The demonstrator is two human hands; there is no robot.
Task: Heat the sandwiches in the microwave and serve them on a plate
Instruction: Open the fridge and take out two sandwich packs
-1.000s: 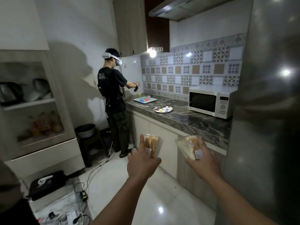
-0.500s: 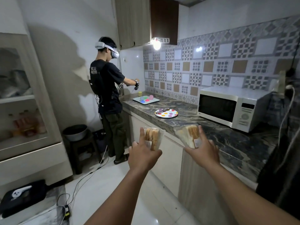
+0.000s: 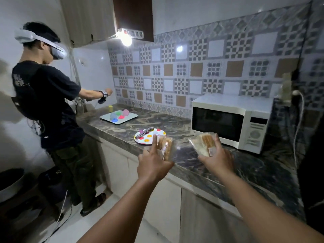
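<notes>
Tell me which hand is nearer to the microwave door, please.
Right. The right hand, gripping a wrapped sandwich, is just before the microwave door; the left hand is further left, near the dotted plate.

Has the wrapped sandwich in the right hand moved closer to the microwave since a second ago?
Yes. The plastic-wrapped sandwich in the right hand now sits just in front of the white microwave door, over the dark marble counter; earlier it was short of the counter.

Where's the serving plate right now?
In the head view, the polka-dot plate sits on the marble counter, left of the microwave, with tongs resting on it, just beyond the left hand.
</notes>
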